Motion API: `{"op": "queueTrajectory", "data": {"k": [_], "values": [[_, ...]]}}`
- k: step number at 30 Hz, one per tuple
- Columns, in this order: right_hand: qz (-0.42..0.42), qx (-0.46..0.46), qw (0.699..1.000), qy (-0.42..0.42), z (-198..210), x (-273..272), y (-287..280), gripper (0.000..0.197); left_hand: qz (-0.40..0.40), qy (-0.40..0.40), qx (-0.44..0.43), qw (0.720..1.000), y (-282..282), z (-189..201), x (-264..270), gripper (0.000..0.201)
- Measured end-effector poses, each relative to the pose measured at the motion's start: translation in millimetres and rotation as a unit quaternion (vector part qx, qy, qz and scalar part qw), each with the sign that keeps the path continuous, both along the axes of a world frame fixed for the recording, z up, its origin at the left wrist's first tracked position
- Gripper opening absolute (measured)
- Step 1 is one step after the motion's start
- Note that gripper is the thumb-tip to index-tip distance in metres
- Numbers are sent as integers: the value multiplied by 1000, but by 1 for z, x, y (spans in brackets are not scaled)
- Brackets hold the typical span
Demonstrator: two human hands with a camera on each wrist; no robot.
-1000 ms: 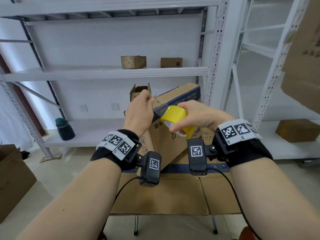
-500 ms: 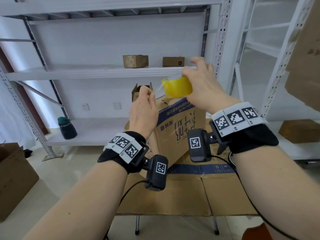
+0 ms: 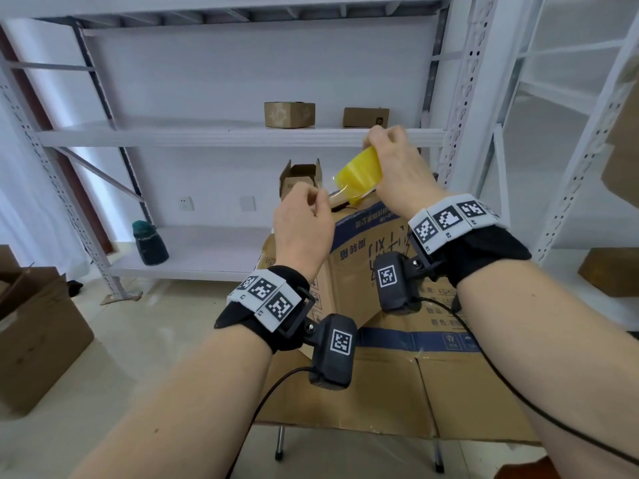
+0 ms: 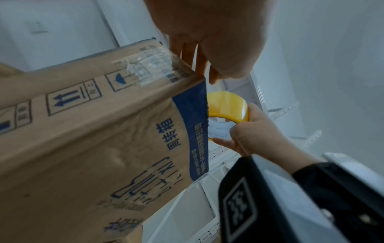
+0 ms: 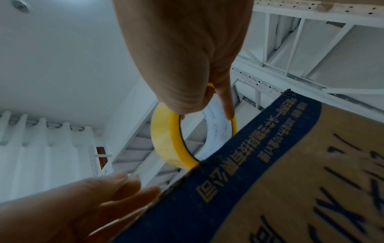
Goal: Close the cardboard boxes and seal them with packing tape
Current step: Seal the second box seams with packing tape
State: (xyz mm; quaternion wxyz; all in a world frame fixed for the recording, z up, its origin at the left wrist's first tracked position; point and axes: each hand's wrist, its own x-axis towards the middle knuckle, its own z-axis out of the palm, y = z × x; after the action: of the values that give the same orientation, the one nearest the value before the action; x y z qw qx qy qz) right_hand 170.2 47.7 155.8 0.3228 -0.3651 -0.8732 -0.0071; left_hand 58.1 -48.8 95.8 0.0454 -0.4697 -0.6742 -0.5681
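Right hand [image 3: 394, 167] grips the tape roll [image 3: 359, 174], now raised toward one o'clock; left hand [image 3: 304, 229] pinches the tape end [image 5: 133, 175]. Strip lengthens above the cardboard box [image 3: 366, 257]; sealing appears imminent.

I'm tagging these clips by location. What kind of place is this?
Probably a storeroom or small warehouse: white metal shelving holding small cardboard boxes, and more cartons on the floor.

One tape roll [image 3: 359, 176]; two hands; two small boxes on the shelf [image 3: 207, 134]; one dark jar [image 3: 150, 248].
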Motion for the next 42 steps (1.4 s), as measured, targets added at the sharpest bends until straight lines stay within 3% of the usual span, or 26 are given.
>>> {"op": "queueTrajectory", "data": {"k": [4, 7, 13, 16, 18, 25, 34, 42], "values": [[20, 2, 1000, -12, -2, -9, 0, 67, 55, -35, 21, 998, -4, -3, -6, 18], [33, 10, 999, -10, -3, -15, 0, 73, 31, -151, 38, 987, -7, -4, -5, 17], [47, 52, 997, 38, -7, -23, -1, 56, -24, -331, 89, 939, -12, -3, -10, 28], [57, 98, 993, 42, -8, -27, -3, 44, -35, -420, 117, 899, -13, -3, -5, 28], [62, 117, 990, 43, -8, -30, -3, 47, -42, -463, 133, 875, -14, -5, -1, 27], [64, 159, 985, 32, -13, -42, -6, 66, -14, -486, 153, 860, -14, -15, 7, 33], [101, 257, 959, 70, -13, -61, -6, 55, -19, -553, 190, 811, -12, -24, 7, 29], [128, 346, 924, 104, -9, -73, 2, 61, -29, -536, 221, 815, -6, -26, 3, 31]]}}
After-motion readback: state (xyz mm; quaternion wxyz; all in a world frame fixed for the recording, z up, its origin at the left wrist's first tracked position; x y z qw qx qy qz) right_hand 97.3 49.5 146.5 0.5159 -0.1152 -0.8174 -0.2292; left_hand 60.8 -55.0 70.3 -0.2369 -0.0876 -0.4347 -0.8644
